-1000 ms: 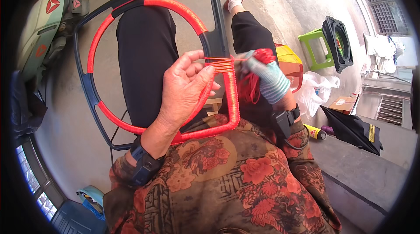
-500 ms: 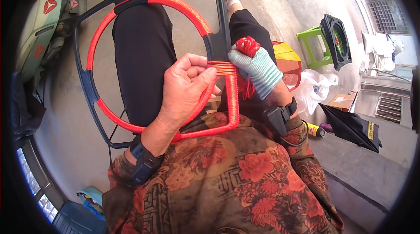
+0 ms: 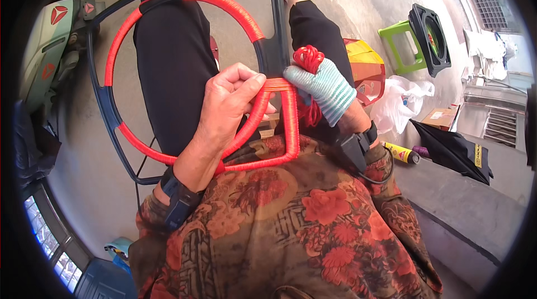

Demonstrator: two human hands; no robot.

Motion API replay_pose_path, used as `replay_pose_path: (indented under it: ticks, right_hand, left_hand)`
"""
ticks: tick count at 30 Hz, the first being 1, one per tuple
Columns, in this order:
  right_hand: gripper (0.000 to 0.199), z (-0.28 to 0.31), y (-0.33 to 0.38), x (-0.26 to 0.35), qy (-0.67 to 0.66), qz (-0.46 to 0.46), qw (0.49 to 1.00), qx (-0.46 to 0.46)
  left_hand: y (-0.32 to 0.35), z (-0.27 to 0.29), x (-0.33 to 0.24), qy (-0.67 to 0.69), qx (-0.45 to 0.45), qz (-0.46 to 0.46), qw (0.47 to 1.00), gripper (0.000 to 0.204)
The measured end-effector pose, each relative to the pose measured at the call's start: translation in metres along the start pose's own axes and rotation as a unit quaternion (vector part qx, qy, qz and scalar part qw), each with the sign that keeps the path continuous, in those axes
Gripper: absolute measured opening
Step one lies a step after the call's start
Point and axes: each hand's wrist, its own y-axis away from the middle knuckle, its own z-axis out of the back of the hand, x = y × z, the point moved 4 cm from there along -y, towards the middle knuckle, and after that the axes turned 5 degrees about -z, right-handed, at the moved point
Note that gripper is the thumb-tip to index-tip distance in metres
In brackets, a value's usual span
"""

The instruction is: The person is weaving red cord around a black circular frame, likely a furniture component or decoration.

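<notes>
Across my lap lies a dark plastic frame (image 3: 274,58) with a round inner ring, much of it wound with red cord. Bare, my left hand (image 3: 226,98) pinches thumb and fingers at the left end of a flat band of red cord (image 3: 276,85), which bridges the ring and the frame's side bar. My right hand (image 3: 327,91), in a pale green and white striped glove, closes around a bundle of red cord (image 3: 309,57) at the band's right end. Loops of it stick out above the fist and hang below. The fingertips' exact hold is partly hidden.
To the right stand a green stool (image 3: 404,47) with a black frame (image 3: 430,39) leaning on it, a red-yellow bag (image 3: 366,67), a white plastic bag (image 3: 400,103) and a yellow can (image 3: 400,152). A pale green scooter (image 3: 49,42) is at the left.
The cord strands at the band, partly spread before, now lie close together. My left thumb has moved up onto the band's end. Frame and hands appear slightly further left in view.
</notes>
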Motion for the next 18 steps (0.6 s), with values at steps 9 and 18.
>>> replay_pose_path:
  ticks: [9,18]
  right_hand:
    - [0.019,0.003,0.006,-0.013,0.003,0.012,1.000,0.028]
    - [0.028,0.030,-0.019,-0.044,-0.418,-0.023,0.908,-0.012]
  left_hand:
    - [0.002,0.000,0.008,-0.009,0.023,-0.001,1.000,0.015]
    - [0.003,-0.005,0.000,0.001,-0.006,-0.029,1.000,0.014]
